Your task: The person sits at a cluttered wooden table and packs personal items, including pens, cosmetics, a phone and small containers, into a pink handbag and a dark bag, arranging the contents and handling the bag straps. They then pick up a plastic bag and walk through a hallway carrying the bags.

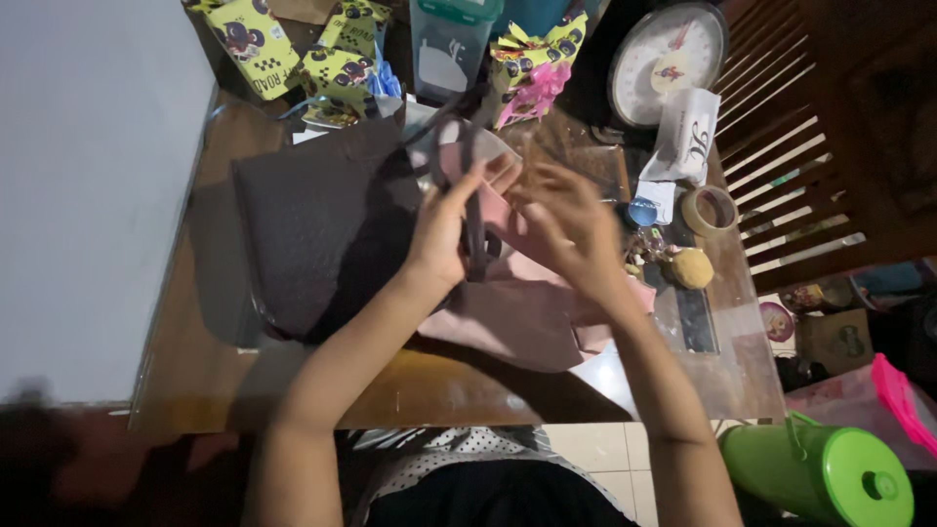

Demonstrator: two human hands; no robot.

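- Centrally, a pale pink sheet of paper or thin fabric (532,312) lies on the brown wooden table (195,371), its upper end lifted between both hands.
- Left hand (444,229): fingers closed around a dark strap-like strip (475,234) that hangs down across the pink sheet; thumb side pressed to the sheet's raised edge.
- Right hand (566,224): blurred, fingers half spread and curled over the pink sheet's top; whether it pinches the sheet I cannot tell.
- At 9 o'clock from the hands, touching the pink sheet, a large dark grey textured mat (312,224) lies flat.
- At 12 o'clock, yellow printed snack packets (337,68), a clear plastic jar with a green lid (449,44), and a bright pink ribbon bow (537,88).
- At 1 o'clock, a round white dial kitchen scale (669,59).
- At 3 o'clock, a roll of beige tape (710,208), and near it a small tan fuzzy ball (691,267).
- At 5 o'clock, off the table, a lime green plastic jug with lid (830,473).
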